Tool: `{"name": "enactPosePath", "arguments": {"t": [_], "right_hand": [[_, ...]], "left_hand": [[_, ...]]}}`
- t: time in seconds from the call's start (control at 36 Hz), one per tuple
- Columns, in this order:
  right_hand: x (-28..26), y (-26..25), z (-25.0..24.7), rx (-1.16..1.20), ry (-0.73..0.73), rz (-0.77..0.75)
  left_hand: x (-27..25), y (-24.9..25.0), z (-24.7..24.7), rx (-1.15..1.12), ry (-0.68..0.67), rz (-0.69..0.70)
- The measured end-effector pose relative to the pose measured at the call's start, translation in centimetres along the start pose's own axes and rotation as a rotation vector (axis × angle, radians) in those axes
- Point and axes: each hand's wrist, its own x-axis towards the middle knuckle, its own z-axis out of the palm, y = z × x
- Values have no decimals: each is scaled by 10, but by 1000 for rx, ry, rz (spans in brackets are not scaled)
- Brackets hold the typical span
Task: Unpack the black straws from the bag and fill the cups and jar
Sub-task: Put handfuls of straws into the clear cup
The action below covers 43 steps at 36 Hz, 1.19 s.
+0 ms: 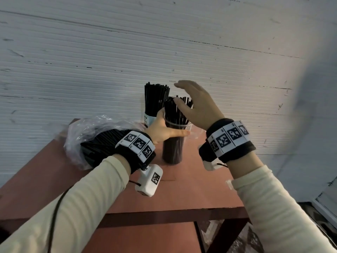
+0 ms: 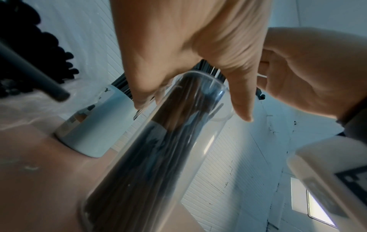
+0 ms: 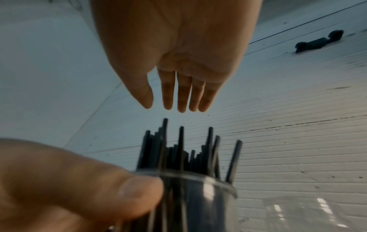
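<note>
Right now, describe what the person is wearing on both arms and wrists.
Both arms are in cream long sleeves. The left wrist and the right wrist each wear a black band ringed with white tiles printed with black square code markings. A white boxy camera carrying the same kind of marking hangs under the left band, with a thin black cable trailing along that sleeve.

Head view above, looking down; wrist views close, angled upward; all share clear cup (image 1: 173,143)
</note>
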Motion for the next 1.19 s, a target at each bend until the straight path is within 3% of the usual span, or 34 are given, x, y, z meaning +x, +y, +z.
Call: {"name": "enactPosePath", "arguments": {"t": [0.14,0.28,0.44,0.58,0.64,0.72,0.86,1.03,1.19], "right_hand": [[-4,-26,-4,91,205,-50],[-13,-55,4,195,119,-80],[-22,-72,43,223,-190,-30],[-27,-78,73,41,-727,224],[-29,-79,83,-54,-838,227],[-31,-81,96,-65,-798,178],[-20,-96,110,112,-661,115],[-3,-119,128,90,-600,62],[10,-134,152,-76,-766,96]], "left_hand": [[-13,6,-21,156,84,-16],[-37,20,-68,320,250,165],[-67,27,-130,354,460,216],[-86,10,-174,461,501,124],[-93,2,-184,533,466,59],[-101,-7,-191,597,354,14],[-109,-13,-193,623,168,19],[-107,-19,-190,633,183,1],[-106,-20,-186,609,269,14]]}}
